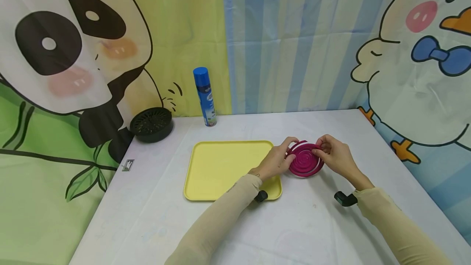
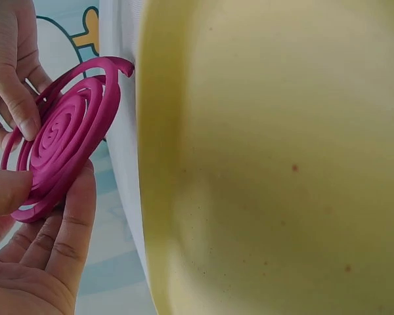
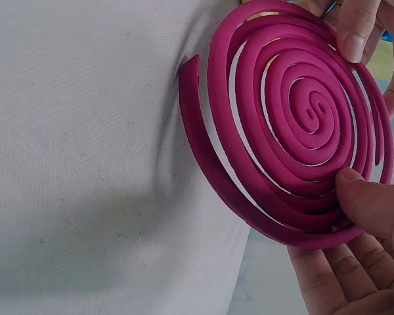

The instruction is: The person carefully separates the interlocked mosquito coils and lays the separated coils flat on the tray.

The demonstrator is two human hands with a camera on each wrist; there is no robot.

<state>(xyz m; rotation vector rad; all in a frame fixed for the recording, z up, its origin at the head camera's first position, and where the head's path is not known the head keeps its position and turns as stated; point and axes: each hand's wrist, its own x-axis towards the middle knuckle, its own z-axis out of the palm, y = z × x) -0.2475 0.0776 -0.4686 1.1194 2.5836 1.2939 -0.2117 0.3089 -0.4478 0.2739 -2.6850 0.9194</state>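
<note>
A magenta mosquito coil, apparently two spirals nested together, is held up, tilted, over the table just right of the yellow tray. My left hand pinches its left edge, thumb on the near face and fingers behind. On the opposite edge, my right hand pinches it in the same manner. In the right wrist view the coil shows narrow gaps between its rings, and one outer end sticks out to the left. The left wrist view has the coil partly covered by fingers from both hands.
A yellow tray lies under my left forearm. Behind it stands a blue spray can. The black round slotted holder sits at the table's back left corner. Printed curtains hang behind the white table.
</note>
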